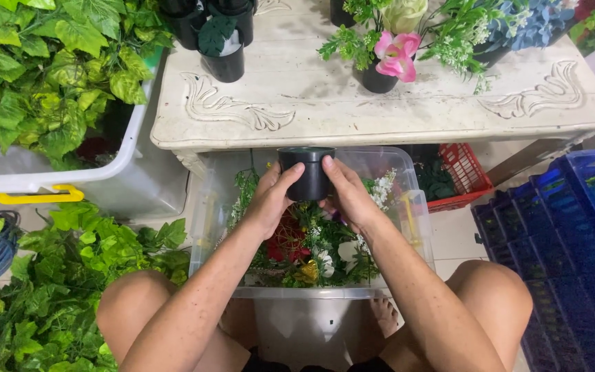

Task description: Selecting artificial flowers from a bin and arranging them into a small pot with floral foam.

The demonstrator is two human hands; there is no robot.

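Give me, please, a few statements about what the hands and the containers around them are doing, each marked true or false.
1. Both hands hold the small black pot. True: the left hand and right hand grip it from either side.
2. The pot is held above a red basket. False: it is above the clear plastic bin of artificial flowers.
3. A pot with a pink flower stands on the white table. True.
4. The blue crates are at the person's left. False: they are at the right.
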